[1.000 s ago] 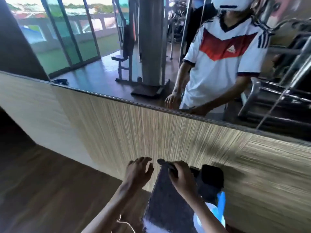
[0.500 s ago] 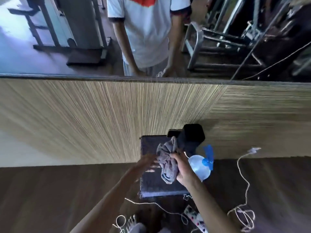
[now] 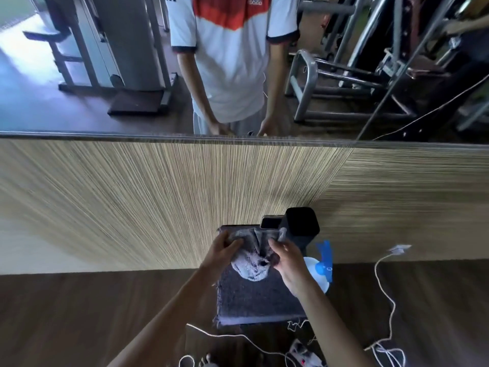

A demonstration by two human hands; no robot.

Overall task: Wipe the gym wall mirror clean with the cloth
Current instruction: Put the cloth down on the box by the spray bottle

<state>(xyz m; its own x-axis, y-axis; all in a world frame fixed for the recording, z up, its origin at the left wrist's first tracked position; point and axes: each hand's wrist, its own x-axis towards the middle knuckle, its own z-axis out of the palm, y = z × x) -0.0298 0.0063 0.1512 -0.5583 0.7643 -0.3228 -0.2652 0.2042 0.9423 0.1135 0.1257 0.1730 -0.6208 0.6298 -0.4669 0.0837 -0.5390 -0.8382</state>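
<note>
A crumpled grey cloth (image 3: pixel 252 258) hangs between both hands, low in front of the wood-grain wall panel (image 3: pixel 158 197). My left hand (image 3: pixel 221 254) grips its left side and my right hand (image 3: pixel 288 263) grips its right side. The wall mirror (image 3: pixel 79 102) fills the top of the view above the panel, its lower edge running across the frame; it reflects a person in a white and red shirt and gym machines.
Under the hands lies a dark grey mat (image 3: pixel 254 298) on a low stand. A black box (image 3: pixel 300 225) with a phone (image 3: pixel 270 223) stands against the panel, a white and blue spray bottle (image 3: pixel 321 271) beside it. White cords (image 3: pixel 386 295) and a power strip (image 3: pixel 304 353) lie on the wooden floor.
The view tilted down from the mirror. My right hand lifted the cloth off the stand, and my left hand has now taken hold of its other side.
</note>
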